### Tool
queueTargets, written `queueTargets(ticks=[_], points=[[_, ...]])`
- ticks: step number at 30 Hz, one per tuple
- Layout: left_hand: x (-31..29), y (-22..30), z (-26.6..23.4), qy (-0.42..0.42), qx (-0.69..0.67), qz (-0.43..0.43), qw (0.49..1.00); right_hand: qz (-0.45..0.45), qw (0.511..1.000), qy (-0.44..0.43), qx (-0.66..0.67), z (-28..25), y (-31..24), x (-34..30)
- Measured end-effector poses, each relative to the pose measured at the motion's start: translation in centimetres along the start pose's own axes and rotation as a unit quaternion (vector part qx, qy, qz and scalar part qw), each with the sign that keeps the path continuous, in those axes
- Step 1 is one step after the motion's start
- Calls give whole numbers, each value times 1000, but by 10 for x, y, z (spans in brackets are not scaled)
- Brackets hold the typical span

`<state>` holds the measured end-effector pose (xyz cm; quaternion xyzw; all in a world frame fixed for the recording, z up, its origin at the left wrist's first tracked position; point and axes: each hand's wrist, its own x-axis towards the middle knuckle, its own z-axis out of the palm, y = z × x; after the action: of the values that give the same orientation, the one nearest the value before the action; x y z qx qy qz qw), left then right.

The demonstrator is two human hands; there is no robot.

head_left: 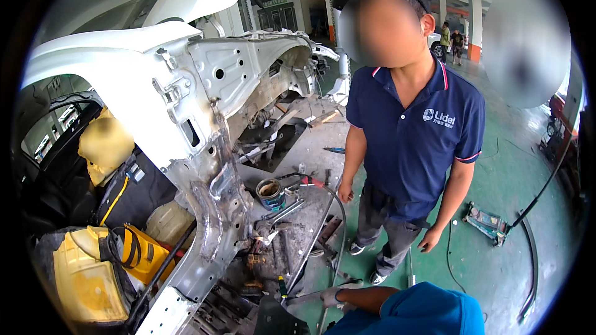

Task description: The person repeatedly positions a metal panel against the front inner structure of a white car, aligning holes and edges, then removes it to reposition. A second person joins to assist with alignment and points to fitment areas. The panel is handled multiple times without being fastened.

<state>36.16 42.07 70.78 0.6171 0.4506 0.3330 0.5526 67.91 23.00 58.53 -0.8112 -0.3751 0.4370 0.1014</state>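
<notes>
From the lower edge, a blue-sleeved arm reaches left, ending in my right hand (330, 298) in a grey work glove. Its fingers look closed around something I cannot make out; a grey elongated piece extends left from it, and a dark hose (341, 236) runs down past it. My left hand is out of view. Left of the glove are a yellow-and-black handled tool (282, 286) and a dark metal piece (282, 319) with holes. Beyond them stands the stripped white car body (205, 205), its pillar scorched and bare metal in places.
A person (413, 124) in a navy polo stands ahead, arms hanging. An open can (270, 193) and loose tools lie on a grey platform (316, 155). Yellow pieces (90, 273) fill the car's interior. A floor jack (487, 223) and cables lie on the green floor (428, 267).
</notes>
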Motion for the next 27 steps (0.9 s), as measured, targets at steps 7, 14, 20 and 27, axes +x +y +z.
queueTargets(ticks=[7, 14, 20, 27], points=[[-5, 17, 0, 5, 33, -66, 997, -1, 999, 50, 0, 15, 3, -5], [6, -6, -1, -16, -92, -5, 996, 16, 998, 25, -46, 13, 7, -3], [8, -28, -5, 18, -87, -23, 996, -3, 998, 40, -48, 13, 4, -5], [9, -31, -3, 24, -93, -18, 995, 3, 998, 29, -47, 7, 3, -3]])
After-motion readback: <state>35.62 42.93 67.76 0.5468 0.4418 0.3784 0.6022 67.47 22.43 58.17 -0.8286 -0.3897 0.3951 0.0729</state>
